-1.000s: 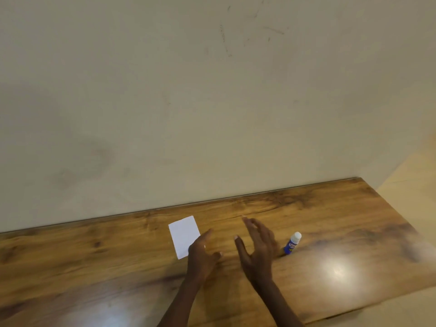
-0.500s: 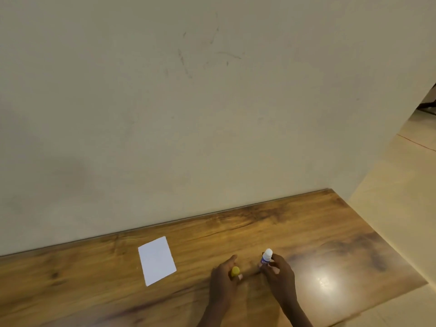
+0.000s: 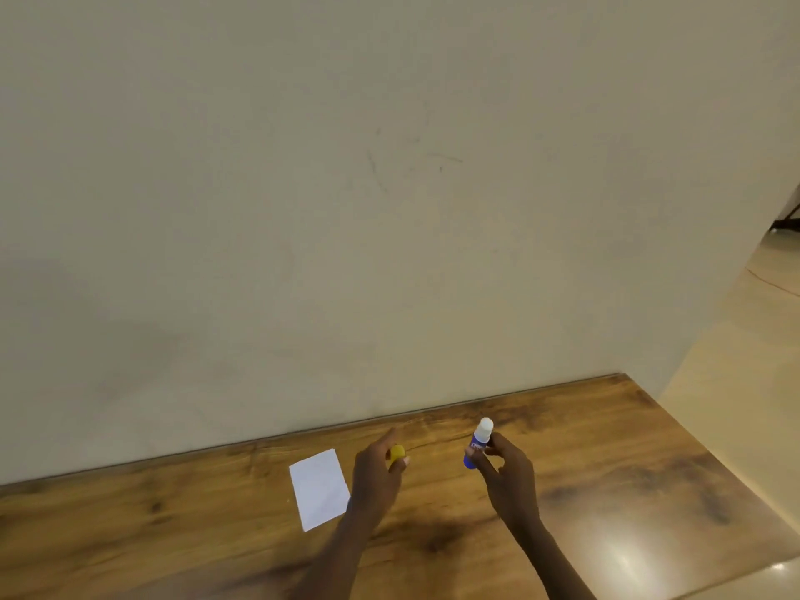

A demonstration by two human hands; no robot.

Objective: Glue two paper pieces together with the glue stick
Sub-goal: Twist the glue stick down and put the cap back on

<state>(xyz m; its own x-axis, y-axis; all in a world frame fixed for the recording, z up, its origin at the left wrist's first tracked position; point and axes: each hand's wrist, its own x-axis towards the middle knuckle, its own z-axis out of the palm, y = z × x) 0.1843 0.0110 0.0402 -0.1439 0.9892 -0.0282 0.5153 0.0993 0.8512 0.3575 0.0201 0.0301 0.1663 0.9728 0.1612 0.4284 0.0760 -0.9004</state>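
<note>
Tabletop (image 3: 627, 469): wood, glossy. Paper (image 3: 320, 489): one white sheet lies flat; I cannot tell whether a second lies under it. Left hand (image 3: 374, 478), just right of the paper, pinches a yellow cap (image 3: 397, 453). Right hand (image 3: 508, 478), farther right of the paper, grips the glue stick (image 3: 478, 441) upright, white tip up, above the surface.

Judgement: uncapped, gluing comes next. Park the cap right of the paper, pin the sheet with the left hand, and stroke lightly toward the edges.
</note>
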